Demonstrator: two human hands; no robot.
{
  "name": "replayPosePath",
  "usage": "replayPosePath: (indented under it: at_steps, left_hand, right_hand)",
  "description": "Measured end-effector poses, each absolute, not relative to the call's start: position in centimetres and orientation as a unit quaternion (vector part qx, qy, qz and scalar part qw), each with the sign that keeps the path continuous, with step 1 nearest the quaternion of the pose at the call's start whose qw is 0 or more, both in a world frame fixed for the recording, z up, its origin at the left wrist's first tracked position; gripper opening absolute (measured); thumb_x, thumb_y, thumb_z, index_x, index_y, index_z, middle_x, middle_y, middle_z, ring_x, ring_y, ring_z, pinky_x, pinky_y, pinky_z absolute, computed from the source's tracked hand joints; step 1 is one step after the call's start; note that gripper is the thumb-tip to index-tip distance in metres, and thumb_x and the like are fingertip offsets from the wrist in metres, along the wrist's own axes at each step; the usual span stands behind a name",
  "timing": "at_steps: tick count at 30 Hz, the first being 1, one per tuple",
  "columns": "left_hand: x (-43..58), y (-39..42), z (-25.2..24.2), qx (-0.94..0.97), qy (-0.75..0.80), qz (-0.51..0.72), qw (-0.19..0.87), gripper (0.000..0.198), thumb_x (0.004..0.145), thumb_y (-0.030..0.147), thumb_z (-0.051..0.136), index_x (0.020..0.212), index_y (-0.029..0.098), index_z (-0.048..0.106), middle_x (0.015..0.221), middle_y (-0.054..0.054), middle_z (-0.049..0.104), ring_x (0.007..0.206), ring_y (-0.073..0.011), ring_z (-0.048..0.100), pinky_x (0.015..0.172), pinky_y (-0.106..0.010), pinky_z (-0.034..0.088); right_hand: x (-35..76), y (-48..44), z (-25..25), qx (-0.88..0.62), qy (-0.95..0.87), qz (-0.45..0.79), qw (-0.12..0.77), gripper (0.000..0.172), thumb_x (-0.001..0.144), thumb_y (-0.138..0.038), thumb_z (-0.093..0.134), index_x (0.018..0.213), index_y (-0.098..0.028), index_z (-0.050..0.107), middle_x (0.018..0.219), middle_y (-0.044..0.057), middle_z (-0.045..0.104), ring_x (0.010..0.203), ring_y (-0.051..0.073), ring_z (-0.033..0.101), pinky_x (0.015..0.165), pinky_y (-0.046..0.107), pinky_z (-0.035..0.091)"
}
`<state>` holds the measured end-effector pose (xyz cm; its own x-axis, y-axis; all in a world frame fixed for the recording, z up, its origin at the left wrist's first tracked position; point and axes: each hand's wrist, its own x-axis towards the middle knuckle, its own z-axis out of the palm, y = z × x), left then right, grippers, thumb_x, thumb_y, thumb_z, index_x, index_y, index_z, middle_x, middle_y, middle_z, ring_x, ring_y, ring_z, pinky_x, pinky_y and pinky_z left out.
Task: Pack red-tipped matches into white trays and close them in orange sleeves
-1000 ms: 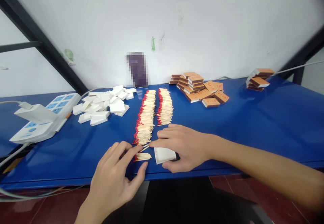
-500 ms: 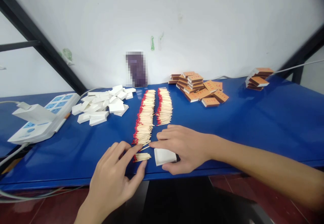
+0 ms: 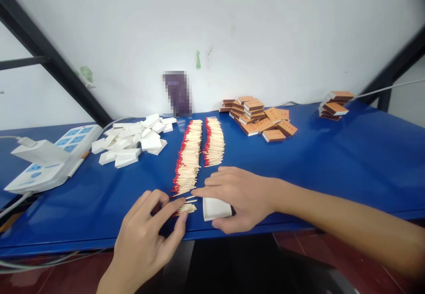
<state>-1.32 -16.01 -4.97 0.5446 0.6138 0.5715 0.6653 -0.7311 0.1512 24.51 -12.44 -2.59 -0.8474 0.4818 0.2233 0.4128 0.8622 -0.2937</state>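
Note:
My left hand (image 3: 146, 225) rests at the table's front edge. Its thumb and forefinger close around a small bunch of red-tipped matches (image 3: 187, 208). My right hand (image 3: 244, 200) holds a white matchbox tray (image 3: 215, 208) on the tabletop, just right of that bunch. Its forefinger stretches left to the end of a loose match (image 3: 191, 197). Beyond my hands lies a long row of matches (image 3: 189, 156), heads to the left. A shorter row of matches (image 3: 214, 142) runs beside it on the right.
White matchbox trays (image 3: 128, 140) are heaped on the left, near a power strip (image 3: 49, 163). Orange matchboxes (image 3: 257, 114) lie piled at the back, with another stack (image 3: 336, 104) farther right. A dark pixelated object (image 3: 179, 94) leans against the wall.
My left thumb and forefinger have drawn closer together around the small bunch. My right forefinger has slid slightly left, and loose matches have come nearer the bunch. The tray stays in my right hand.

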Motion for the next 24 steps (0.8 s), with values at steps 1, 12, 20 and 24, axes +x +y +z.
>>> replayPosePath:
  at_steps: [1,12,20,24]
  left_hand:
    - [-1.27,-16.00,-4.93,-0.877,-0.364,-0.311,0.040,0.015,0.095,0.019,0.058,0.104,0.016,0.069,0.087,-0.005,0.050,0.079,-0.0173,0.050,0.070,-0.031,0.042]
    - [-1.32,-15.96,-5.44,-0.860,-0.396,-0.320,0.035,0.017,0.097,0.020,0.057,0.111,0.015,0.065,0.090,-0.004,0.054,0.082,-0.0162,0.054,0.076,-0.030,0.044]
    - [-1.24,-15.92,-5.33,-0.863,-0.411,-0.291,0.049,0.023,0.099,0.025,0.054,0.117,0.017,0.064,0.090,-0.003,0.055,0.082,-0.0179,0.054,0.075,-0.030,0.043]
    - [-1.22,-15.92,-5.37,-0.864,-0.408,-0.291,0.051,0.021,0.099,0.024,0.053,0.115,0.017,0.064,0.089,-0.003,0.055,0.081,-0.0179,0.054,0.075,-0.031,0.043]
  right_hand:
    - [24.50,-12.43,-2.59,-0.235,-0.954,0.118,0.144,0.059,0.083,-0.042,0.066,0.132,-0.010,0.062,0.095,0.007,0.069,0.081,0.021,0.059,0.077,0.034,0.042]
    - [24.40,-12.56,-2.20,-0.249,-0.951,0.128,0.134,0.061,0.085,-0.042,0.065,0.139,-0.016,0.056,0.096,0.006,0.069,0.081,0.022,0.060,0.077,0.035,0.043]
    - [24.33,-12.43,-2.15,-0.268,-0.942,0.147,0.138,0.068,0.084,-0.042,0.066,0.142,-0.010,0.053,0.103,0.012,0.071,0.087,0.026,0.063,0.082,0.039,0.046]
    - [24.32,-12.50,-2.09,-0.268,-0.943,0.144,0.131,0.064,0.084,-0.042,0.066,0.139,-0.011,0.057,0.103,0.011,0.071,0.088,0.025,0.063,0.082,0.039,0.046]
